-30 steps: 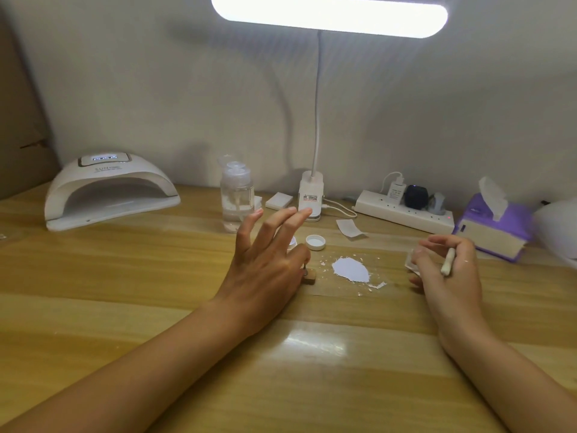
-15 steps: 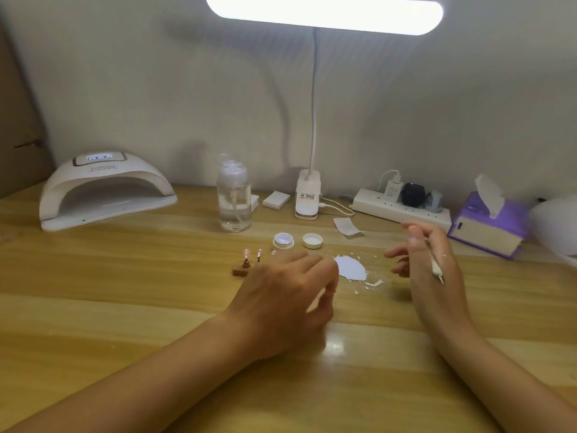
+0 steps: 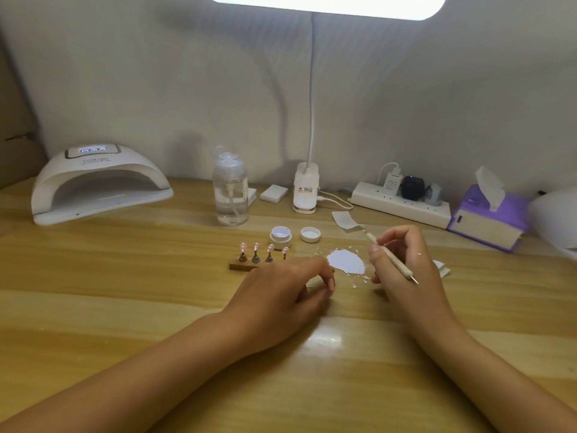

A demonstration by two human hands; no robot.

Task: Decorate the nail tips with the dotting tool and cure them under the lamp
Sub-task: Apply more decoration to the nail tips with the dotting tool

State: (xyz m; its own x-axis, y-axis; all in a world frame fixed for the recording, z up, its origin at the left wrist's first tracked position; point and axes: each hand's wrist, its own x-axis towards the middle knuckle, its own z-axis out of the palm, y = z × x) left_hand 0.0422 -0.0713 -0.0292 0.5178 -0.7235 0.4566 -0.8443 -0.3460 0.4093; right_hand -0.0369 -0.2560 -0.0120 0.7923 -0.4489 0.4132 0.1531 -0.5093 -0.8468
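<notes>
My left hand (image 3: 281,289) rests nearest on the wooden table (image 3: 125,307), fingers loosely curled and holding nothing I can see. It has slid back, so it now hides only the right end of the wooden stand (image 3: 245,265), where four pink nail tips (image 3: 256,246) stand on pegs. My right hand (image 3: 406,273) pinches the slim white dotting tool (image 3: 392,257), now tilted, beside a white blot (image 3: 346,261). Beyond are an open jar (image 3: 281,237), a lid (image 3: 310,234) and a clear bottle (image 3: 231,195). The domed curing lamp (image 3: 100,182) sits far left.
</notes>
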